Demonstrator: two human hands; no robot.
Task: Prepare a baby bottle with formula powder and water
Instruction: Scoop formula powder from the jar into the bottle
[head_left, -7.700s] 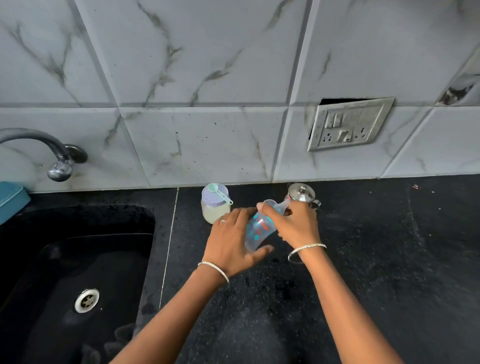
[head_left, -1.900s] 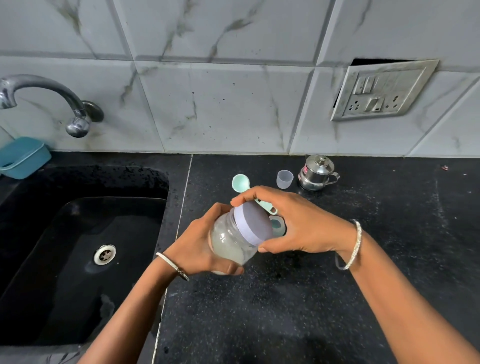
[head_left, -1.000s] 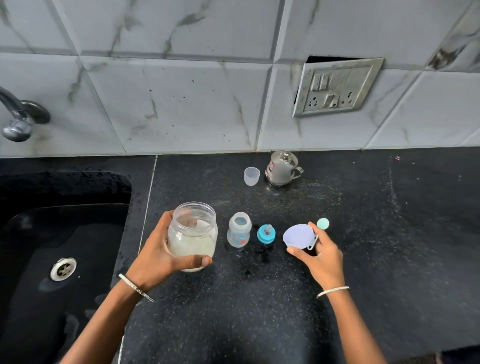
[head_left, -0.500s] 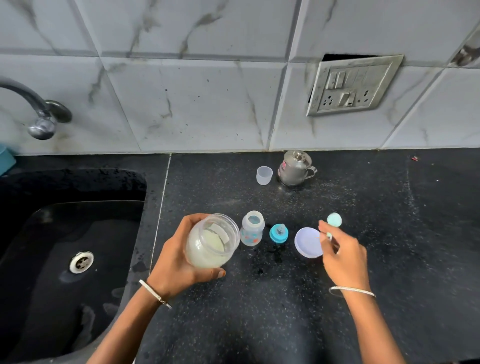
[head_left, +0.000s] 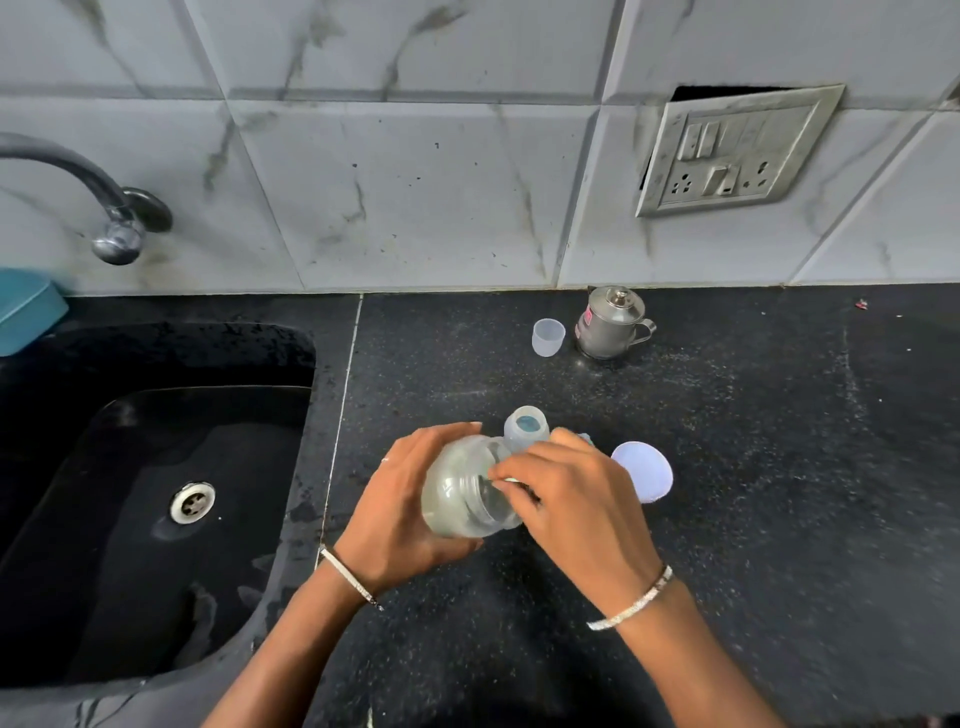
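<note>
At frame centre, the left hand (head_left: 400, 512) holds a tilted clear glass powder jar (head_left: 467, 493) while the right hand (head_left: 571, 499) pinches something at its mouth; tipped further, powder could spill onto the black worktop (head_left: 753, 493).

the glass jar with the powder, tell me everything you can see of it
The clear round glass jar of pale formula powder is open; its lavender round plastic lid lies apart on the black speckled stone counter. The jar is lifted and tipped, mouth toward the right. The left hand wraps its body; the right hand has fingers at the threaded mouth, holding something pale that I cannot make out. Powder fills it partway.
</note>
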